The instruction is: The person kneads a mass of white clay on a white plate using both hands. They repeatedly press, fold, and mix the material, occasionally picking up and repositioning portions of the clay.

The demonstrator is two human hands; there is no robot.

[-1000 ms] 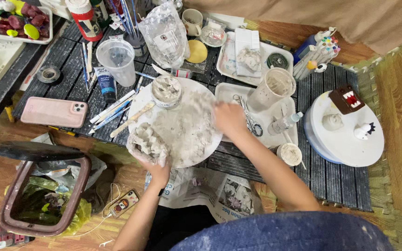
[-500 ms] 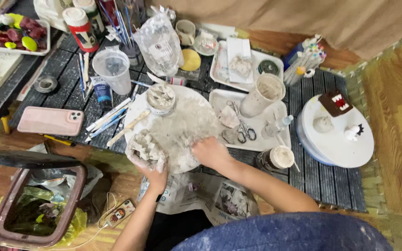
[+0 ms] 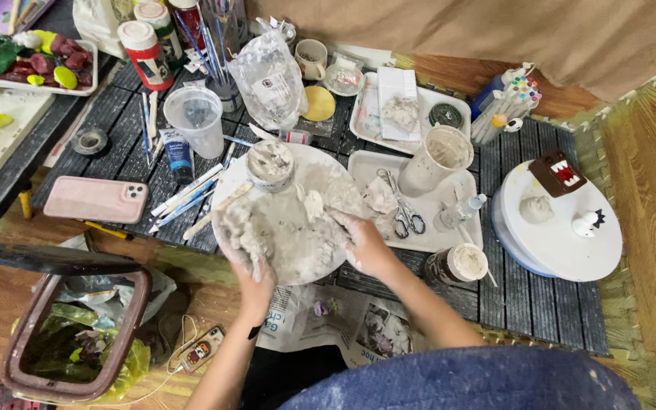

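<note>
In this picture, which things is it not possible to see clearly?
- Head view: the left hand is coated in grey clay, so its grip is unclear.
- The right hand covers the clay beneath it on the round board.
- The tray of coloured pieces is cut by the left edge.

I see matt grey clay (image 3: 241, 235) w/ rough lumps, smeared round board (image 3: 305, 250), glossy plastic cup (image 3: 197, 118), metal scissors (image 3: 404, 216).

Phone: flat pink smartphone (image 3: 95, 199), on dark slatted table (image 3: 540, 304).
Scissors: small metal pair (image 3: 404, 212), in white rectangular tray (image 3: 362, 163).
Bin: brown-rimmed waste bin (image 3: 77, 334), lower left.
</note>
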